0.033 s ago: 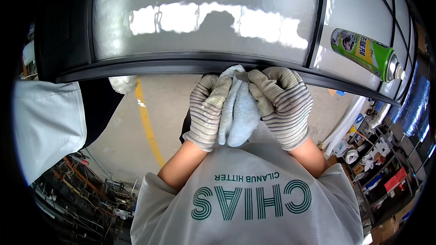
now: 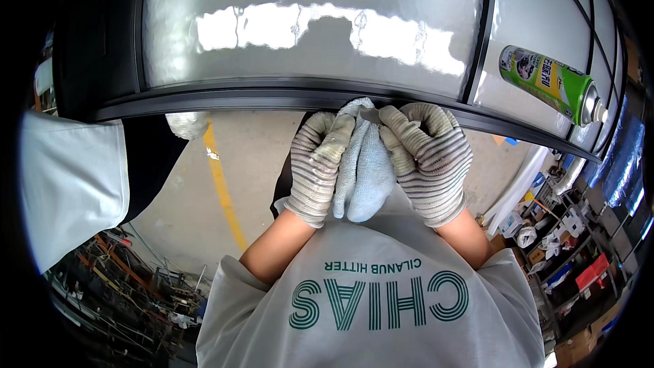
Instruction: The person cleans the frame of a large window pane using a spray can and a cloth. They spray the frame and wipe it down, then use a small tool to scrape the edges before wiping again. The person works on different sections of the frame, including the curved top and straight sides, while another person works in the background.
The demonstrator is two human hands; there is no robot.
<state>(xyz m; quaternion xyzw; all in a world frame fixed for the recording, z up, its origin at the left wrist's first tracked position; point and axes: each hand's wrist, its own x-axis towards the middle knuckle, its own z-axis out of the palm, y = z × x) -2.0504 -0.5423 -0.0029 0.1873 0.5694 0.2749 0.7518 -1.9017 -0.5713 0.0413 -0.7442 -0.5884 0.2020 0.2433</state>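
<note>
Both my hands wear knitted gloves with grey stripes, and they meet at the near edge of a dark-framed, glossy grey panel (image 2: 306,61). My left hand (image 2: 317,167) is closed on a folded light blue cloth (image 2: 364,177), which hangs down between the hands. The cloth's upper end lies against the black frame edge (image 2: 272,94). A small grey flat piece (image 2: 370,115) shows at the cloth's top, its kind unclear. My right hand (image 2: 432,163) pinches this piece at its right end, with the fingers curled; the fingertips partly hide it.
A green spray can (image 2: 550,84) lies on its side on the panel at right. Another person's light garment (image 2: 75,184) is at left. A yellow line (image 2: 221,184) crosses the concrete floor. Loaded shelves (image 2: 572,232) stand at lower right, stacked metal stock (image 2: 129,286) at lower left.
My left hand and the cloth sit slightly farther right. The whole view has also shifted a little. Both hands keep their hold.
</note>
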